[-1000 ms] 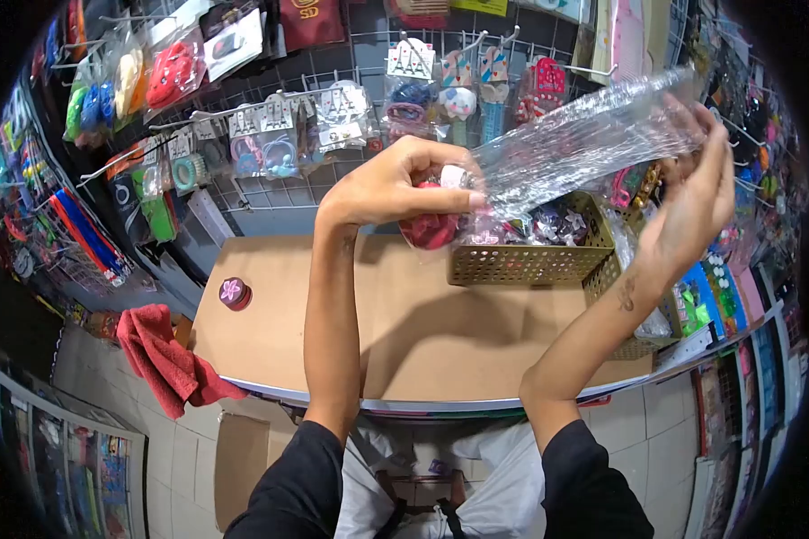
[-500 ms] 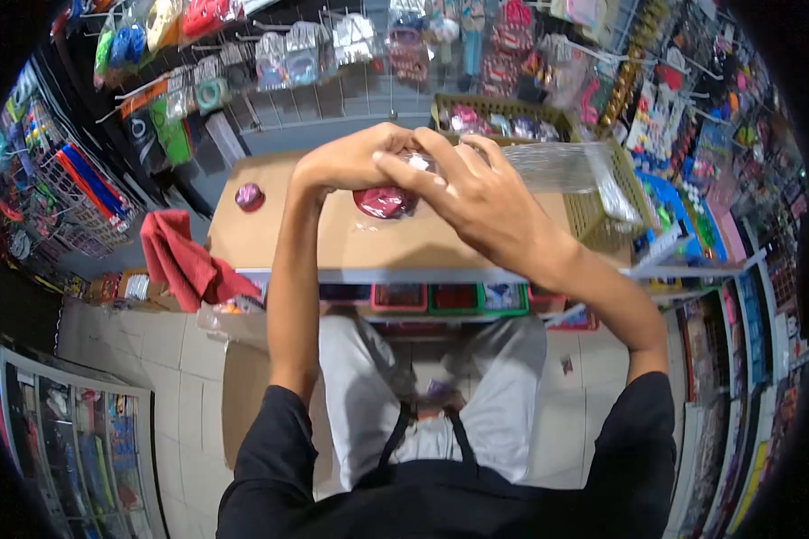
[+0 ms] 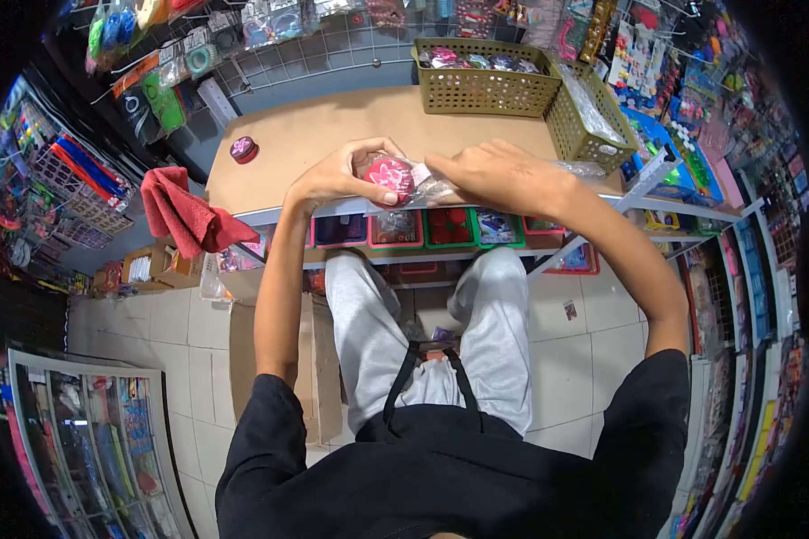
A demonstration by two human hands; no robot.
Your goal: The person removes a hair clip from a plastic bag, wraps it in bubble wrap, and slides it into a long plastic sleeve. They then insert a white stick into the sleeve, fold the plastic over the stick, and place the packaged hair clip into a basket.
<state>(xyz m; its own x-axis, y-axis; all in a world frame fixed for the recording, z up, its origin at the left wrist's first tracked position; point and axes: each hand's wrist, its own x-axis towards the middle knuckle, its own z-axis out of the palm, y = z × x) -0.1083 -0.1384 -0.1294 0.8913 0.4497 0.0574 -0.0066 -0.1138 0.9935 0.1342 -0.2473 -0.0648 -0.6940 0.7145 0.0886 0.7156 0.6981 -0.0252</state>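
Both hands are pinching a clear bag: left hand (image 3: 337,175) gripping the red case (image 3: 388,177) inside, right hand (image 3: 499,175) closing around the clear bag (image 3: 436,186) at the tabletop (image 3: 333,126) edge.

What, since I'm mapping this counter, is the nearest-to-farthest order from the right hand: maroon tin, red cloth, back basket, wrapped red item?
1. Wrapped red item, beside the right hand.
2. Back basket, behind.
3. Maroon tin, far left.
4. Red cloth, leftmost, hanging.

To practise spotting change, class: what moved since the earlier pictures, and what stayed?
Both hands came down to the table edge. The right hand released the stretched clear bag and lies flat on it. The left hand still grips the red round item. Basket and red cloth stayed.
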